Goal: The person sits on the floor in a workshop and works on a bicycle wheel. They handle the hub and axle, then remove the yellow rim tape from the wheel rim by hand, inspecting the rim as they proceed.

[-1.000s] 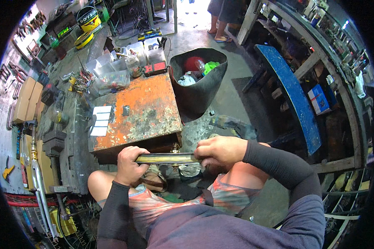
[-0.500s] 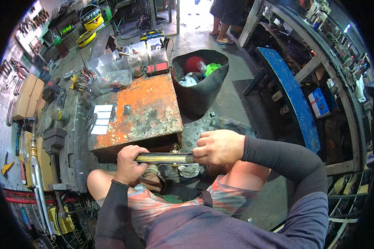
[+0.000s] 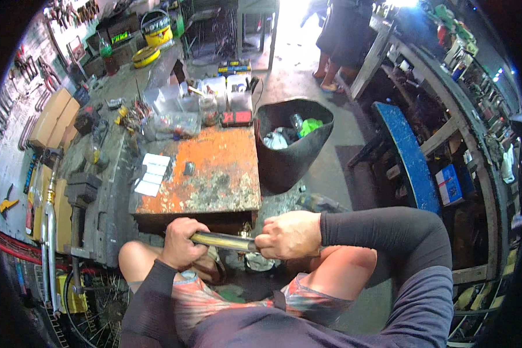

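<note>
Both my hands are closed on a short dark strip (image 3: 226, 241) with a pale yellowish band along it. What kind of thing it is, I cannot make out. My left hand (image 3: 182, 243) grips its left end, thumb along the near side. Round the right end wraps my right hand (image 3: 290, 234), which hides that end. The strip hangs over my lap, tilted slightly down to the right, just in front of an orange, paint-worn cabinet (image 3: 217, 168). Behind the strip, a small brass-coloured part (image 3: 245, 230) shows below the cabinet's edge.
On the cabinet lie a paper sheet (image 3: 153, 174), clear plastic boxes (image 3: 174, 123) and a red case (image 3: 236, 118). A black bin (image 3: 290, 165) holds rubbish. A blue bench (image 3: 409, 156) stands right; a vise (image 3: 81, 188) is left. Another person (image 3: 343, 40) stands at the doorway.
The view has shifted, so the cabinet and bin sit lower in the picture. The strip has gone from nearly level to tilted down on the right. Both hands keep their hold.
</note>
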A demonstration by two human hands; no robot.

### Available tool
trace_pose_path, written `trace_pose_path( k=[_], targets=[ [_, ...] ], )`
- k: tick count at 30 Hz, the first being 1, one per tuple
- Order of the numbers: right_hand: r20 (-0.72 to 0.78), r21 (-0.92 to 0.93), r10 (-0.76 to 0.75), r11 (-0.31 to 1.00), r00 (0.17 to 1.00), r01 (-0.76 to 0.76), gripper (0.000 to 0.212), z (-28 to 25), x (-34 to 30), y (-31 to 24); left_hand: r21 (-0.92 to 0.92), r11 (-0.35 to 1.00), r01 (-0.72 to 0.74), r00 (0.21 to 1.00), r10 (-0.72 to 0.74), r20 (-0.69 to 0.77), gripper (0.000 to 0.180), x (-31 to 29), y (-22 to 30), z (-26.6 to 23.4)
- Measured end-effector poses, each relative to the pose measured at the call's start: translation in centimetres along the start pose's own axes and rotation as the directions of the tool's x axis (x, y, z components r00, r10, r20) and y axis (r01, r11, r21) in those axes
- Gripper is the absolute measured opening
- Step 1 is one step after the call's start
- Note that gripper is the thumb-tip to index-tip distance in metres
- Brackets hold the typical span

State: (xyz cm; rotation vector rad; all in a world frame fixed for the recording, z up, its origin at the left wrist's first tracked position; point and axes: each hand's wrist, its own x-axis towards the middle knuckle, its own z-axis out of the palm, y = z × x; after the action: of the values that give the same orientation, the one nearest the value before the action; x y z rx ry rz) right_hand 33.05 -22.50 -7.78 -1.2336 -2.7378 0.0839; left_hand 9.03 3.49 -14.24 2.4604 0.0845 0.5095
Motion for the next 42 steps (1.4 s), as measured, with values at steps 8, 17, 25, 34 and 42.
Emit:
trace_pose_path(
  k=[8, 17, 25, 34, 42],
  targets=[
    [-0.259, 0.379, 0.486, 0.846, 0.835, -0.375, 0.019, 1.3, -4.6, 0.0, -0.005, 0.999, 0.047, 0.999, -0.047, 0.016, 0.019, 0.3, 0.2, 0.1],
    [-0.216, 0.618, 0.933, 0.358, 0.287, -0.700, 0.053, 4.0, -5.9, -10.9, -0.022, 0.999, 0.028, 0.998, -0.027, 0.049, 0.023, 0.0, 0.7, 0.1],
    [-0.186, 0.565, 0.937, 0.348, 0.295, -0.748, 0.051, 5.3, -2.1, -11.7, -0.076, 0.997, 0.024, 0.998, -0.020, 0.057, 0.027, 0.1, 0.7, -0.4],
    [-0.189, 0.349, 0.781, 0.620, 0.596, -0.702, 0.051, -0.8, -2.3, -7.0, -0.330, 0.923, 0.199, 0.907, -0.046, 0.418, 0.047, -1.5, 3.4, -0.1],
    [-0.199, 0.287, 0.718, 0.693, 0.667, -0.661, 0.047, 0.2, 0.7, -5.4, -0.366, 0.929, 0.047, 0.950, 0.072, 0.305, 0.035, 0.2, 5.1, 3.0]
  ],
)
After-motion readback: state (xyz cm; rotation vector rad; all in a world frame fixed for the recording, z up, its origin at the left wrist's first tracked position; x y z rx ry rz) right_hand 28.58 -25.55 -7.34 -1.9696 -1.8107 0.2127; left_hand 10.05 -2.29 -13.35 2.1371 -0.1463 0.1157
